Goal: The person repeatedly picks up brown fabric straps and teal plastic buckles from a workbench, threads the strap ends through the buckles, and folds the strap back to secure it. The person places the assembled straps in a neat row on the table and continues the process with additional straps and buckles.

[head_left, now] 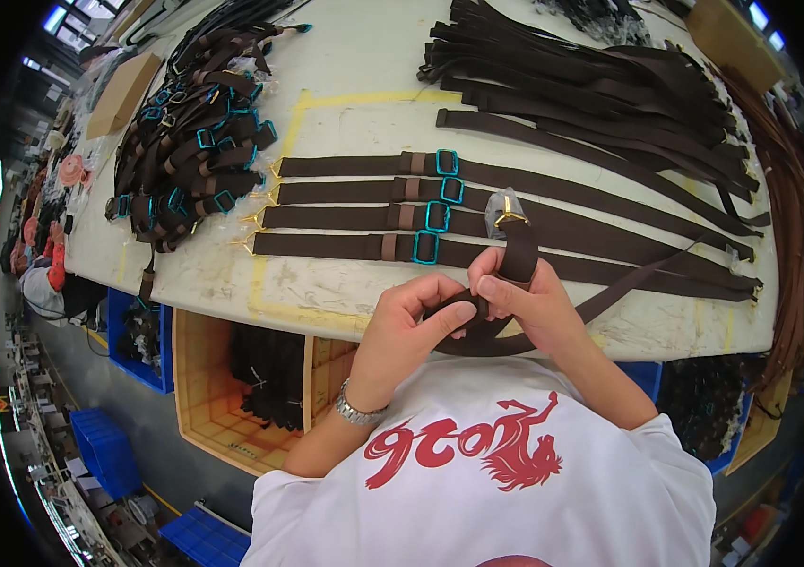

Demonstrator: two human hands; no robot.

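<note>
Near the table's front edge, my left hand (418, 317) pinches a dark brown webbing strap (521, 251), thumb against fingers. My right hand (536, 300) grips the same strap close by, with the two hands almost touching. One end of it stands up past my right fingers and carries a gold metal hook (510, 216) partly wrapped in clear plastic. More of the strap loops below my hands and trails off to the right. Just beyond lie several similar straps (345, 192) side by side, each with a turquoise-coated slide buckle (437, 216) and a brown loop; gold hooks show at their left ends.
A heap of straps with turquoise buckles (198, 142) covers the table's left side. Plain dark straps (572, 80) are piled at the far right. Yellow tape (296, 128) marks the pale tabletop. Below stand a wooden bin (208, 397) and blue crates (104, 454).
</note>
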